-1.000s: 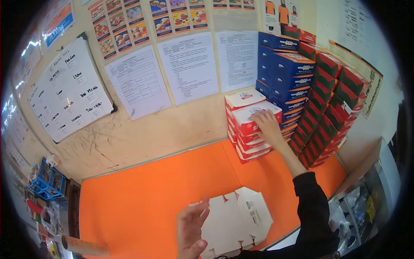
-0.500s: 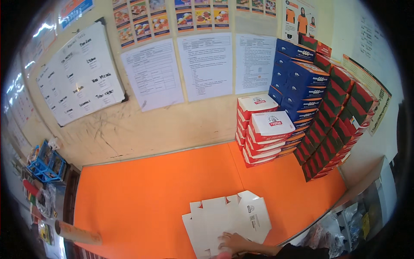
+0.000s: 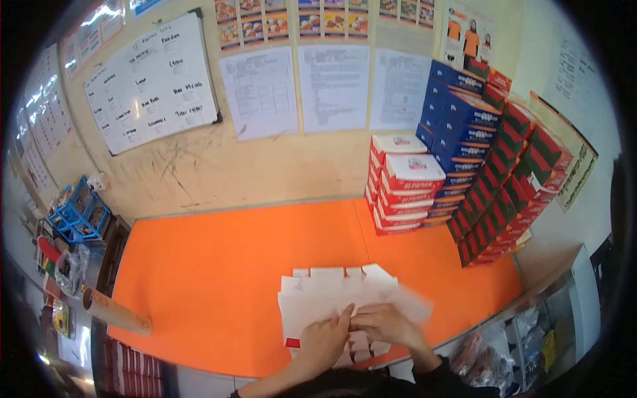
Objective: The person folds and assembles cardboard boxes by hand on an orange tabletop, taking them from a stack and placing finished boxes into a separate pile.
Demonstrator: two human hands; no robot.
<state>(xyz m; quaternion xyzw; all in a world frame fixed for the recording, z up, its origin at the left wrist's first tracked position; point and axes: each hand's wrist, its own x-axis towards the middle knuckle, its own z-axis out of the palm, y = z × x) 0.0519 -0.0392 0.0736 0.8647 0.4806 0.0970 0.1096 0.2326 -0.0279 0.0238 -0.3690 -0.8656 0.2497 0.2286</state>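
A white cardboard box blank (image 3: 325,298) lies at the near edge of the orange table. It has notched flaps along its far side and a bit of red at its lower left. My left hand (image 3: 325,341) rests on its near part, fingers closed against the card, one finger pointing forward. Close beside it, my right hand (image 3: 385,325) has curled fingers gripping the card near the middle. The blank's right side is smeared by motion. More flaps show below my hands, so whether this is one blank or several stacked, I cannot tell.
Stacks of folded boxes stand at the back right: red and white (image 3: 411,176), blue (image 3: 468,132), and dark green with red (image 3: 511,192). A brown cardboard tube (image 3: 118,312) lies at the table's left edge. Beyond it is a blue rack (image 3: 79,212). Plastic bags (image 3: 484,355) lie at the lower right.
My left hand has come into clear view on the blank, and my right hand has moved beside it. The blank's right side is now moving. The view has shifted somewhat.
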